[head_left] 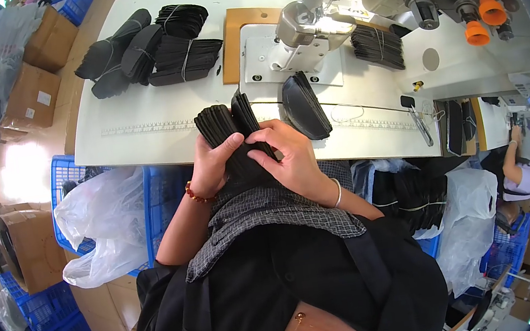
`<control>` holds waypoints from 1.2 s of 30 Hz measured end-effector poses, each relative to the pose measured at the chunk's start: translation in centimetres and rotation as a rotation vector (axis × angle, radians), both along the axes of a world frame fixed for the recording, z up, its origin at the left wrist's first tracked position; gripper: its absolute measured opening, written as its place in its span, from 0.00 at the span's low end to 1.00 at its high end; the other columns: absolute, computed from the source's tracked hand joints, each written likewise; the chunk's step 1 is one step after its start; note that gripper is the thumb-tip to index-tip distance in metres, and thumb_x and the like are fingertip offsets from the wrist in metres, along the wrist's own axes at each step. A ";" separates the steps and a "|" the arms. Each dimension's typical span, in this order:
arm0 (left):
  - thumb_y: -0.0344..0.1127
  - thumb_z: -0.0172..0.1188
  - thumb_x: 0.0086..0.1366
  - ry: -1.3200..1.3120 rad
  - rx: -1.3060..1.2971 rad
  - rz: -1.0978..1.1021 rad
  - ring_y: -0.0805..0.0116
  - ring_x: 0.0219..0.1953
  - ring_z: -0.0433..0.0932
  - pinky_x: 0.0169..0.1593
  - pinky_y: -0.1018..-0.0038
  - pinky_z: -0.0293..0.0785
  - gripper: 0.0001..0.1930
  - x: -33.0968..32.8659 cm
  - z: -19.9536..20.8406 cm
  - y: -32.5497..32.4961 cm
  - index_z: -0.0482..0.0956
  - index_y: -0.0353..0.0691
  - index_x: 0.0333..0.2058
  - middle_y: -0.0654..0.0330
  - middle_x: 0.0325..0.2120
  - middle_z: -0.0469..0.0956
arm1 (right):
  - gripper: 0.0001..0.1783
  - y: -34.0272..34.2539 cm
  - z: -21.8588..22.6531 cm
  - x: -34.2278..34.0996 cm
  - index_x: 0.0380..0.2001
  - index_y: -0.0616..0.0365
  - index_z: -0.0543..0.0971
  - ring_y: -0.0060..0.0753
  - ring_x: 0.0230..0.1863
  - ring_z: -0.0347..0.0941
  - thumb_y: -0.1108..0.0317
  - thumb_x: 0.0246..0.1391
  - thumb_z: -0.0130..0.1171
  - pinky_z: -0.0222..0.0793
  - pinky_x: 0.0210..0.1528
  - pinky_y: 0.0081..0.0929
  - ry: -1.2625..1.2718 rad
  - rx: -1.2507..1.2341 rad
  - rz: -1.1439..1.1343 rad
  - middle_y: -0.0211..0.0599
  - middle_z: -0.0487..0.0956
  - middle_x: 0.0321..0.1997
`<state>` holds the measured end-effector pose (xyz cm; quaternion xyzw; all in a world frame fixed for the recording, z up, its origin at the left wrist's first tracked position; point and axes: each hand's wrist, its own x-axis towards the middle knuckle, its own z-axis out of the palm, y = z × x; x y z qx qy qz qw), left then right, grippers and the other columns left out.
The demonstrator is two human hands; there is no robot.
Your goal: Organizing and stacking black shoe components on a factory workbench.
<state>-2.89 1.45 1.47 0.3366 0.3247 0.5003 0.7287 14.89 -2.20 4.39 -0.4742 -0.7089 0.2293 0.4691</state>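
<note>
Over the front edge of the white sewing table, my left hand grips a thick stack of black fabric pieces, thumb across its face. The fingers of my right hand pinch a thinner part of the black pieces, split away from the main stack by a gap. Just right of my hands, a loose curved stack of black pieces rests on the table near the sewing machine. How the lower ends of the held pieces lie is hidden by my fingers.
Tied black bundles lie at the table's far left, another bundle right of the machine. Tweezers or snips lie at the right. Blue crates with plastic bags flank me. A person works at far right.
</note>
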 end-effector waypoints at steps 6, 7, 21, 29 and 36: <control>0.27 0.68 0.64 -0.016 0.005 0.013 0.70 0.43 0.81 0.46 0.71 0.82 0.21 0.0 -0.1 0.0 0.73 0.33 0.55 0.60 0.43 0.80 | 0.14 -0.1 0.6 0.2 0.41 0.55 0.82 0.34 0.37 0.80 0.81 0.51 0.65 0.75 0.32 0.25 0.009 -0.089 0.024 0.40 0.80 0.44; 0.27 0.68 0.64 -0.016 0.005 0.013 0.70 0.43 0.81 0.46 0.71 0.82 0.21 0.0 -0.2 0.0 0.73 0.33 0.55 0.60 0.43 0.80 | 0.14 -0.2 0.7 0.2 0.41 0.55 0.82 0.34 0.37 0.80 0.81 0.50 0.66 0.75 0.32 0.25 0.049 -0.153 0.036 0.41 0.80 0.44; 0.27 0.67 0.65 -0.014 0.006 0.004 0.71 0.42 0.81 0.46 0.72 0.82 0.19 0.0 -0.1 -0.1 0.74 0.33 0.53 0.60 0.42 0.81 | 0.13 -0.2 0.5 0.1 0.38 0.54 0.82 0.39 0.37 0.79 0.78 0.49 0.69 0.74 0.35 0.28 -0.042 -0.058 0.000 0.41 0.80 0.46; 0.27 0.66 0.66 -0.013 0.009 -0.006 0.71 0.43 0.81 0.47 0.71 0.81 0.20 -0.2 -0.6 0.0 0.73 0.34 0.56 0.59 0.44 0.81 | 0.10 0.0 -0.3 0.1 0.36 0.50 0.80 0.38 0.34 0.78 0.73 0.49 0.69 0.74 0.35 0.33 -0.102 0.041 -0.031 0.36 0.79 0.44; 0.27 0.66 0.66 -0.023 0.008 -0.013 0.71 0.45 0.80 0.48 0.71 0.81 0.23 -0.2 -0.7 0.1 0.72 0.34 0.58 0.60 0.45 0.80 | 0.13 -0.3 0.7 0.1 0.37 0.52 0.82 0.43 0.40 0.80 0.72 0.47 0.72 0.75 0.41 0.32 -0.098 -0.059 -0.010 0.43 0.79 0.47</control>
